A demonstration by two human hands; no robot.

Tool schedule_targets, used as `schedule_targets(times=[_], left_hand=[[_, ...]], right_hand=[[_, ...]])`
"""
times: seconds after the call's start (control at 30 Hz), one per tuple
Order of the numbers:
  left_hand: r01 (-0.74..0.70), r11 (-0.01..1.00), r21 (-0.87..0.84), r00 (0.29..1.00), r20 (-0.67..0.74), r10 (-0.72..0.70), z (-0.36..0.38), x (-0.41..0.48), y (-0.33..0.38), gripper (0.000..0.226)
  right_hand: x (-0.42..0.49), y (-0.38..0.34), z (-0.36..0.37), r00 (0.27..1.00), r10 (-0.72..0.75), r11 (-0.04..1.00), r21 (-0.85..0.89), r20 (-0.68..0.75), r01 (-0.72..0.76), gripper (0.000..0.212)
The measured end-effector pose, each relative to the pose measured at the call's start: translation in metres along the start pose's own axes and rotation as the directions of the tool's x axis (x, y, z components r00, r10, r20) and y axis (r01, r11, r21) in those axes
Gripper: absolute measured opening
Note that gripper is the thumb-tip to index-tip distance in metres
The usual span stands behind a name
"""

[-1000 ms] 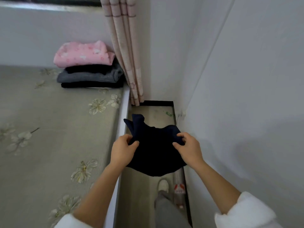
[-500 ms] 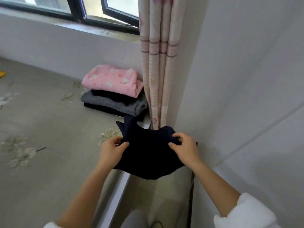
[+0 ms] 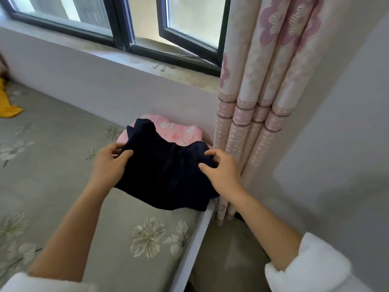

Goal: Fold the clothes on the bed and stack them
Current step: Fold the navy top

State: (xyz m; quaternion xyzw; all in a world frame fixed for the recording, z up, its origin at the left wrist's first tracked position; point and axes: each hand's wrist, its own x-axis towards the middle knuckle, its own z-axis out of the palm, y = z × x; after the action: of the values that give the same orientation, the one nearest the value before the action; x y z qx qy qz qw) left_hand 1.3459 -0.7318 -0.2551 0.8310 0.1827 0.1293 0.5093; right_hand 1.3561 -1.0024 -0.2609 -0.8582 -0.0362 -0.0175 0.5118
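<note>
A folded dark navy garment (image 3: 168, 171) hangs between my two hands above the far right corner of the bed. My left hand (image 3: 109, 165) pinches its left edge and my right hand (image 3: 223, 171) pinches its right edge. Just behind and under it lies the stack of folded clothes, of which only the pink patterned top piece (image 3: 181, 131) shows; the lower pieces are hidden by the navy garment.
The bed (image 3: 63, 186) has a grey floral sheet and a white side rail (image 3: 195, 239). A pink-and-cream curtain (image 3: 252, 102) hangs at the right, next to the stack. A yellow garment (image 3: 6, 102) lies at the far left. The window sill (image 3: 126, 57) and wall run behind.
Both hands carried the navy garment from over the floor gap beside the bed forward to just over the folded stack, and the view rose towards the window.
</note>
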Motion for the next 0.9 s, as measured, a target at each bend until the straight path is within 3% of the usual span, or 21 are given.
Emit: schedule_targets(times=[0.13, 0.3, 0.43, 0.53, 0.6, 0.73, 0.8, 0.9], left_hand=[[-0.094, 0.979, 0.182, 0.991, -0.079, 0.11, -0.006, 0.103, 0.001, 0.022], [-0.146, 0.953, 0.264, 0.979, -0.1, 0.178, 0.006, 0.213, -0.002, 0.025], [-0.011, 0.988, 0.156, 0.992, -0.12, 0.03, 0.041, 0.263, -0.04, 0.03], [0.173, 0.903, 0.394, 0.984, -0.035, -0.173, 0.077, 0.265, -0.087, 0.05], [0.147, 0.866, 0.478, 0.986, 0.004, -0.169, 0.097, 0.255, -0.104, 0.058], [-0.077, 0.789, 0.61, 0.991, 0.134, -0.007, 0.127, 0.239, -0.116, 0.05], [-0.135, 0.769, 0.625, 0.974, 0.225, -0.012, 0.136, 0.235, -0.118, 0.049], [-0.125, 0.753, 0.646, 0.963, 0.261, -0.064, 0.144, 0.231, -0.123, 0.05]], right_hand=[[0.083, -0.025, 0.025, 0.999, -0.023, 0.998, 0.062, -0.035, 0.025, 0.026], [0.149, -0.013, 0.05, 0.982, 0.09, 0.982, 0.179, -0.169, -0.059, 0.028], [0.165, 0.033, 0.076, 0.931, 0.315, 0.936, 0.223, -0.186, -0.273, 0.03], [0.163, 0.068, 0.095, 0.841, 0.541, 0.828, 0.178, -0.007, -0.531, 0.041], [0.162, 0.082, 0.104, 0.795, 0.603, 0.776, 0.184, 0.062, -0.603, 0.045], [0.179, 0.085, 0.108, 0.755, 0.655, 0.69, 0.43, -0.027, -0.582, 0.046], [0.195, 0.081, 0.108, 0.721, 0.692, 0.628, 0.516, -0.027, -0.583, 0.047], [0.213, 0.074, 0.107, 0.77, 0.626, 0.703, 0.518, -0.123, -0.488, 0.052]])
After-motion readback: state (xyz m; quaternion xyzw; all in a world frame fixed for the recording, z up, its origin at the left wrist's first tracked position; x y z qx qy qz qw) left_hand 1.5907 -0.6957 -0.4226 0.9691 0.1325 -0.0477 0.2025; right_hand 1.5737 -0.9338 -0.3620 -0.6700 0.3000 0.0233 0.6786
